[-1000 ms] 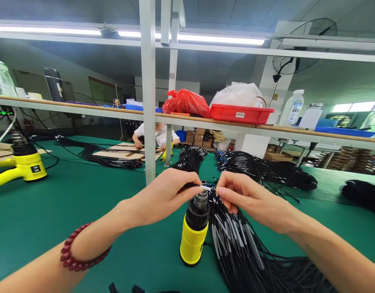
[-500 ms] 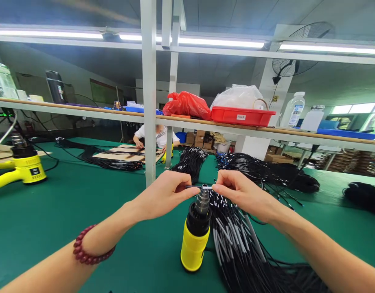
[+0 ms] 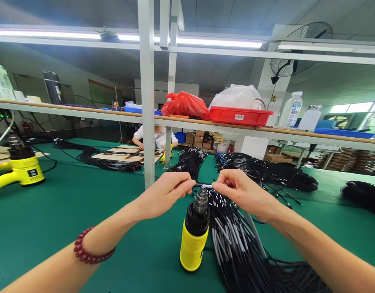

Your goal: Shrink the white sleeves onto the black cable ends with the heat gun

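Note:
A thin black cable [image 3: 198, 185] with a white section stretches level between my two hands, just over the nozzle of an upright yellow heat gun [image 3: 193, 246]. The black part, at the left, is pinched between thumb and forefinger of my left hand [image 3: 164, 193]. My right hand [image 3: 244, 191] grips the white end with its fingertips, the other fingers curled in. Whether the cable touches the nozzle, I cannot tell. Beside the gun, under my right forearm, lies a large bundle of black cables [image 3: 242, 248] with grey sleeves and white tips.
More cable bundles [image 3: 266, 173] lie across the green table [image 3: 83, 203]. At the far left rests another yellow heat gun [image 3: 27, 167]. A white post [image 3: 148, 93] holds a shelf with a red tray [image 3: 242, 117] and bottles. Across the table sits a co-worker [image 3: 140, 138].
The fingertips of my left hand have drawn back slightly to the left, uncovering more of the black cable above the nozzle. My right hand stays nearly still, and the view has shifted a little.

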